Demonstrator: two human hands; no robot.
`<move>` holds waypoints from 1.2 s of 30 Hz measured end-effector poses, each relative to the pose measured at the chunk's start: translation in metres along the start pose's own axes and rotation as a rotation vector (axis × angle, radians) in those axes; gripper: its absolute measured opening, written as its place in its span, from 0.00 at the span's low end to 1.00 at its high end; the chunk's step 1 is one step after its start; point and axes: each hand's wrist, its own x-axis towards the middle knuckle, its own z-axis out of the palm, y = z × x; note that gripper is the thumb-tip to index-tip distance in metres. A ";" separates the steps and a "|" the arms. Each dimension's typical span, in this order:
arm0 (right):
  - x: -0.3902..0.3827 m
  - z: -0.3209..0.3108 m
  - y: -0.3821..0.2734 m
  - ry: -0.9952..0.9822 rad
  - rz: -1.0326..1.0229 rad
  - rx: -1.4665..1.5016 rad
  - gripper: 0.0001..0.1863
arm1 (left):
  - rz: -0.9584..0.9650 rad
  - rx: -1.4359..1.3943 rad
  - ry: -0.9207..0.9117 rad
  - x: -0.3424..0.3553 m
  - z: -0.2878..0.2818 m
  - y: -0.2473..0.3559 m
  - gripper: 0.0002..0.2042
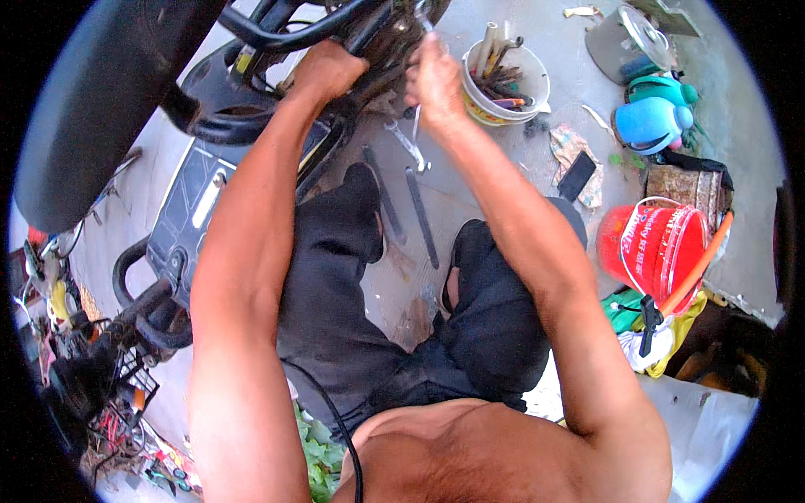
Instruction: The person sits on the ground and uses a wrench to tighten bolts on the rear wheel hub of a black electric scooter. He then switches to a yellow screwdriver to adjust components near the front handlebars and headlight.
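An electric scooter (189, 197) with black trim lies on its side or leans at the upper left. My left hand (329, 69) is closed around a black frame tube near its underside; the fingertips are partly hidden. Beside it, my right hand (436, 84) grips a silver wrench (417, 126), whose upper end reaches dark parts of the scooter at the top edge. What that end touches I cannot make out. Below the hands a second wrench (409, 147) lies on the floor, near two dark flat metal bars (422, 218), (384, 197).
A white bucket (541, 80) of tools stands right of my right hand. Farther right are a metal pot (616, 42), a blue jug (644, 126), a phone (577, 176) on a cloth and a red bucket (616, 243). Tangled parts (92, 377) fill the lower left.
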 end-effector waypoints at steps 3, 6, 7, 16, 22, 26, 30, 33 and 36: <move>0.018 0.010 0.037 0.010 -0.058 -0.076 0.25 | -0.013 -0.096 -0.002 0.007 0.008 -0.010 0.25; 0.038 0.013 0.065 0.043 -0.201 -0.116 0.26 | -0.029 -0.090 0.002 0.000 0.000 0.001 0.26; 0.043 0.013 0.072 0.060 -0.228 -0.126 0.26 | -0.014 -0.119 0.010 0.001 0.001 -0.002 0.26; 0.082 -0.009 0.124 0.101 -0.268 -0.127 0.23 | 0.002 -0.111 -0.020 0.006 0.007 -0.003 0.27; 0.057 -0.007 0.087 0.178 -0.198 -0.197 0.28 | -0.031 -0.137 -0.033 0.006 0.008 -0.007 0.26; 0.035 -0.001 0.063 0.136 -0.141 -0.096 0.30 | -0.061 -0.161 -0.057 0.005 0.006 -0.003 0.25; 0.038 -0.005 0.082 0.160 -0.336 -0.242 0.27 | -0.015 -0.210 -0.001 0.004 0.008 -0.004 0.26; 0.036 -0.004 0.085 0.138 -0.376 -0.289 0.29 | -0.021 -0.167 0.005 0.007 0.010 -0.005 0.26; 0.037 -0.001 0.082 0.122 -0.398 -0.377 0.30 | -0.017 -0.171 0.020 0.009 0.014 -0.011 0.27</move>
